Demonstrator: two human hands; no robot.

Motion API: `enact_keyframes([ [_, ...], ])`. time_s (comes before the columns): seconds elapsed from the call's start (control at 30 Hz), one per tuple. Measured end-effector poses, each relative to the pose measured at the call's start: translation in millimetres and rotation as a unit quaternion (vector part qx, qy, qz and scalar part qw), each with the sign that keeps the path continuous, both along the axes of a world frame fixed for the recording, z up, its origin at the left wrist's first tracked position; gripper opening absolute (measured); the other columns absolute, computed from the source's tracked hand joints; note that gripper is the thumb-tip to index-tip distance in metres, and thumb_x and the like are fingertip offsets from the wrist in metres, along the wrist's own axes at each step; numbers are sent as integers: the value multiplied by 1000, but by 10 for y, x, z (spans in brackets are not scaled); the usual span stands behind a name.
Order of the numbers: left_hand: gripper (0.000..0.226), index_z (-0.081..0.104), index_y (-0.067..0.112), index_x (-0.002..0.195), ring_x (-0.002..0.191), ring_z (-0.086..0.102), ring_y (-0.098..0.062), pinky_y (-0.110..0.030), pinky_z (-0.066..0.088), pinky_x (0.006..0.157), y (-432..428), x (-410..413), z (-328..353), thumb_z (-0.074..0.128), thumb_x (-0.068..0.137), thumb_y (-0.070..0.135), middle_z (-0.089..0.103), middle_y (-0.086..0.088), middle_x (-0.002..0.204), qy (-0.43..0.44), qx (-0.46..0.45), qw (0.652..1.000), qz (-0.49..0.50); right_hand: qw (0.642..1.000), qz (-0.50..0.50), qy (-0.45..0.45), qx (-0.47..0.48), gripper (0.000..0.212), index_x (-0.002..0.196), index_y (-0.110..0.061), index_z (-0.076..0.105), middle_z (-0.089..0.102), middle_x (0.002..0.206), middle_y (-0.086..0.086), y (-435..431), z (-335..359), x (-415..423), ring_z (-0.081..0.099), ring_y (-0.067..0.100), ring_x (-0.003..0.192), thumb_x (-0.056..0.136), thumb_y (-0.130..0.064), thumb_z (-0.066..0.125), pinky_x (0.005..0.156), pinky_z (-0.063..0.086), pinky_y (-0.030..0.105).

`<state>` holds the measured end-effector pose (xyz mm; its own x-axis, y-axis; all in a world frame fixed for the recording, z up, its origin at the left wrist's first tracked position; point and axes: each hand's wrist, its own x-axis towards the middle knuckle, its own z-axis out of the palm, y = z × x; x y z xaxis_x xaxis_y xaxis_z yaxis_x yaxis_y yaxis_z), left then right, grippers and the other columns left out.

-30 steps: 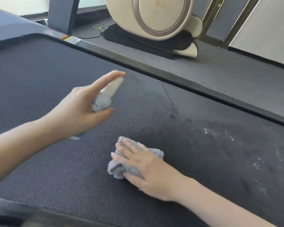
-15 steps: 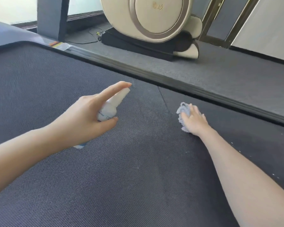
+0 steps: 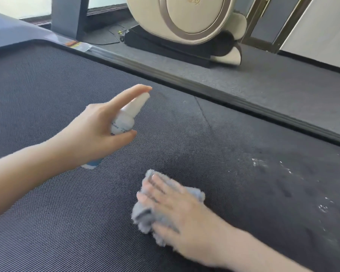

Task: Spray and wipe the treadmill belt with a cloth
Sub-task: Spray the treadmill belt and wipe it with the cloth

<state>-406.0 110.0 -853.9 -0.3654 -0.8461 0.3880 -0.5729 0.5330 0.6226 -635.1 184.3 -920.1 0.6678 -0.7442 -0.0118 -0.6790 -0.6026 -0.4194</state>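
Note:
The dark woven treadmill belt (image 3: 57,203) fills most of the view. My left hand (image 3: 92,132) holds a small white spray bottle (image 3: 126,118) above the belt, its index finger resting on the nozzle top, which points toward the far side rail. My right hand (image 3: 177,214) presses flat on a crumpled grey cloth (image 3: 145,214) lying on the belt near me. Darker damp patches and white droplets (image 3: 263,165) mark the belt to the right of the cloth.
A grey side rail (image 3: 185,81) runs diagonally along the belt's far edge. Beyond it stands a cream and black machine (image 3: 188,24) on grey carpet. A dark upright post (image 3: 67,14) rises at the top left.
My right hand has pulled the cloth back from near the far rail toward me across the belt. The left hand with the bottle has stayed roughly in place.

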Motion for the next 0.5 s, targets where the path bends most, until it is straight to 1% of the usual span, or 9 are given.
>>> enact_keyframes([
  [0.07,75,33,47,139,54,59,-3,-20,49,62,13,45,13,59,73,24,63,9,69,-6,-12,1000,-1,999,40,24,-11,54,150,-26,14,4,158,-14,175,-92,96,-9,-2,143,100,-43,27,115,-10,25],
  [0.1,75,33,46,139,55,58,-1,-16,47,62,17,65,8,59,73,24,63,11,71,-12,-16,1000,-3,999,18,16,-38,55,150,-26,14,7,158,-14,116,-126,54,-7,-2,143,99,-40,29,115,-8,24],
  [0.2,74,33,46,139,65,56,4,-5,40,64,38,94,-29,59,73,25,62,10,68,-46,-30,998,-6,984,-172,5,-42,48,145,-26,30,24,154,-8,-485,-55,-287,14,8,142,98,-32,39,114,10,27],
  [0.27,74,31,47,138,71,54,8,-2,36,65,60,88,-63,60,73,26,61,16,72,-55,-29,998,-10,968,-243,51,-36,40,136,-25,37,30,149,3,-861,-81,-654,24,23,140,98,-37,30,109,24,42],
  [0.3,75,30,48,138,73,53,9,-1,36,66,72,72,-77,61,73,27,60,19,74,-56,-28,998,-13,954,-286,84,-29,42,132,-25,38,30,146,6,-1005,-62,-841,27,28,138,96,-42,23,106,27,44],
  [0.33,75,29,48,138,74,53,10,-1,36,67,83,48,-87,64,74,28,60,20,76,-58,-28,998,-16,932,-351,89,-14,46,133,-23,37,31,145,8,-1119,-53,-1014,29,31,136,96,-43,20,104,27,44],
  [0.4,78,31,44,139,72,54,9,0,36,66,99,-33,-94,72,75,26,59,20,72,-67,-28,997,-14,900,-424,99,4,47,142,-13,32,27,150,11,-1204,-37,-1215,27,30,137,101,-34,23,109,20,43],
  [0.43,80,32,40,141,68,54,7,-1,36,65,102,-90,-93,75,74,25,56,18,66,-78,-30,996,-10,893,-440,98,9,49,144,-9,28,24,152,13,-1194,-33,-1225,25,30,139,101,-31,24,111,17,43],
  [0.5,80,31,37,142,63,52,-3,-11,36,61,102,-225,-85,74,75,25,56,15,69,-103,-36,994,-15,886,-456,85,18,52,146,-5,23,21,154,12,-1131,-15,-1196,22,30,140,101,-32,25,113,14,41],
])
